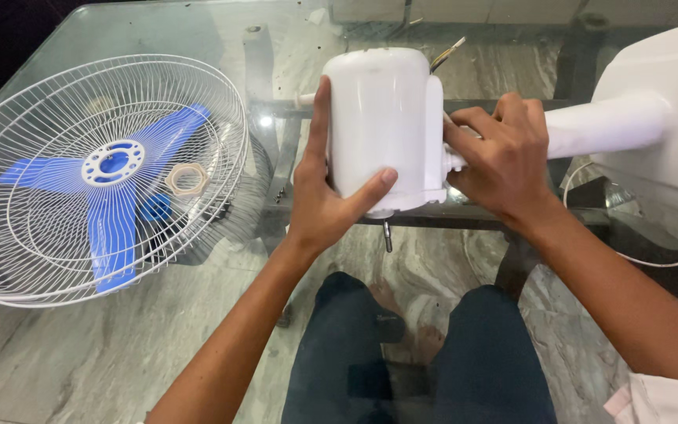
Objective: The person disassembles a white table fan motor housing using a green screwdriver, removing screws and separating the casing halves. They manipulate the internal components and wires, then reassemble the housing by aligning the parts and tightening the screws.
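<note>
A white fan motor housing (378,118) lies over the near edge of a glass table (198,23), with a metal shaft (387,235) pointing down toward me and loose wires (447,53) at its far end. My left hand (325,188) grips the housing's left side, thumb across the front. My right hand (504,157) holds the joint where the housing meets the white stand neck (606,126). The white fan base (661,118) sits at the right.
On the left of the table rest white wire fan grilles (33,259) with a blue three-blade propeller (111,208), a beige plastic nut (187,179) and a blue cap (155,209) inside. A white cord (653,263) loops at right. My knees and feet show below the glass.
</note>
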